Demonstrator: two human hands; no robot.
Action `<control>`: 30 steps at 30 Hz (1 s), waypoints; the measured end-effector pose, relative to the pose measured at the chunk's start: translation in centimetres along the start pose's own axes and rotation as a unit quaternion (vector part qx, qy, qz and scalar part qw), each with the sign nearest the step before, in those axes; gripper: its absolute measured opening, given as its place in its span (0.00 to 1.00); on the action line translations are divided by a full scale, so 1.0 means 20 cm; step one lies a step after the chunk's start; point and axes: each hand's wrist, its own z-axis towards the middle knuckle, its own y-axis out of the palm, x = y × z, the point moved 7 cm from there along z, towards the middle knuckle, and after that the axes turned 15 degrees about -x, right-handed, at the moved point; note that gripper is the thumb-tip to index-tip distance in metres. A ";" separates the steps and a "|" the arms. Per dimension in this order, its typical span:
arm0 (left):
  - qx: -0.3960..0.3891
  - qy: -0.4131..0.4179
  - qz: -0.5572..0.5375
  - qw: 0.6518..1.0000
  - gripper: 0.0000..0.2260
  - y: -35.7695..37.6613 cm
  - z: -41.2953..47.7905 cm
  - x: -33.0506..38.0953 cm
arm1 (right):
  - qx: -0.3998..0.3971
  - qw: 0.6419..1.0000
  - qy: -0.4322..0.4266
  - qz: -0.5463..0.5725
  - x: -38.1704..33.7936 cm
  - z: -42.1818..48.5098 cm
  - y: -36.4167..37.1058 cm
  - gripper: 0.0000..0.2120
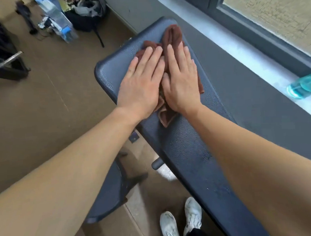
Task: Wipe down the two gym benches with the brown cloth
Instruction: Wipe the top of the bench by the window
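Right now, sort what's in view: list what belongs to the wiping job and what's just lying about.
For the job: brown cloth; bench; left hand and right hand, both pressed flat on the cloth.
Lying about: blue bottle on the sill; clear box; dark bag.

The left hand and right hand lie flat side by side on the brown cloth, pressing it with straight fingers onto the dark bench. The crumpled cloth shows beyond the fingertips and at the wrists. A teal bottle sits on the sill at the right, and white shoes stand beside the bench.
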 end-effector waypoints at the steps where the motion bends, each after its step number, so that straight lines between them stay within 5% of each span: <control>1: 0.007 -0.027 -0.007 1.000 0.23 0.00 0.03 0.01 | 0.006 1.000 -0.001 -0.001 0.00 0.03 -0.02 0.29; 5: 0.019 -0.068 -0.022 0.997 0.23 0.12 -0.06 0.21 | 0.013 1.000 0.019 0.012 0.13 -0.18 0.03 0.29; 11: -0.024 0.070 -0.030 0.997 0.24 0.44 -0.47 0.80 | -0.011 0.983 0.172 0.057 0.51 -0.97 0.28 0.30; 16: -0.070 0.150 0.001 0.986 0.26 0.47 -0.47 0.79 | -0.013 0.995 0.097 0.014 0.54 -0.93 0.24 0.30; 23: 0.005 -0.018 -0.032 0.999 0.24 0.44 -0.20 0.91 | 0.068 0.991 0.106 0.042 0.73 -0.75 0.12 0.31; 30: -0.078 0.086 -0.022 0.993 0.27 0.75 -0.72 1.45 | -0.053 0.986 0.156 0.011 1.00 -1.52 0.34 0.30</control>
